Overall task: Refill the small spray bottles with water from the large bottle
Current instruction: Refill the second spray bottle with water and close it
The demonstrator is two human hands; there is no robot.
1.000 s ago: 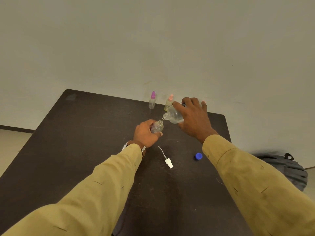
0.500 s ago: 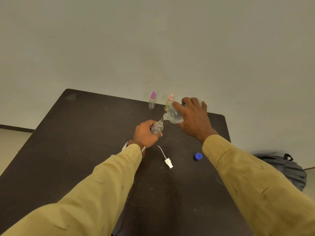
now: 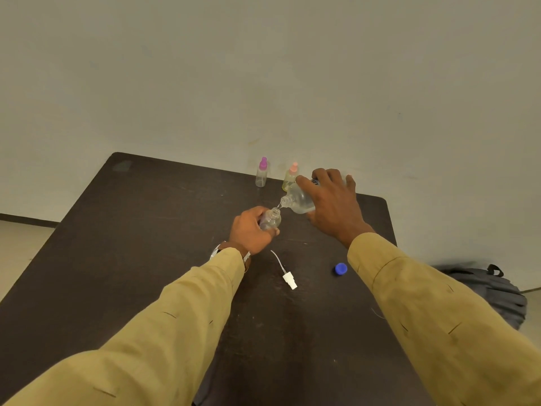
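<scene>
My left hand (image 3: 250, 231) grips a small clear spray bottle (image 3: 270, 219) with its top off, standing on the dark table (image 3: 131, 230). My right hand (image 3: 333, 205) holds the large clear bottle (image 3: 297, 199) tilted down to the left, its mouth just above the small bottle's neck. A thin stream of water runs between the two. The small bottle's white spray head with its tube (image 3: 288, 278) lies on the table in front of my left hand. The large bottle's blue cap (image 3: 341, 269) lies to the right of it.
Two more small spray bottles stand at the table's far edge by the wall, one with a purple top (image 3: 261, 172), one with a pink top (image 3: 290, 177). A dark backpack (image 3: 491, 291) lies on the floor right of the table.
</scene>
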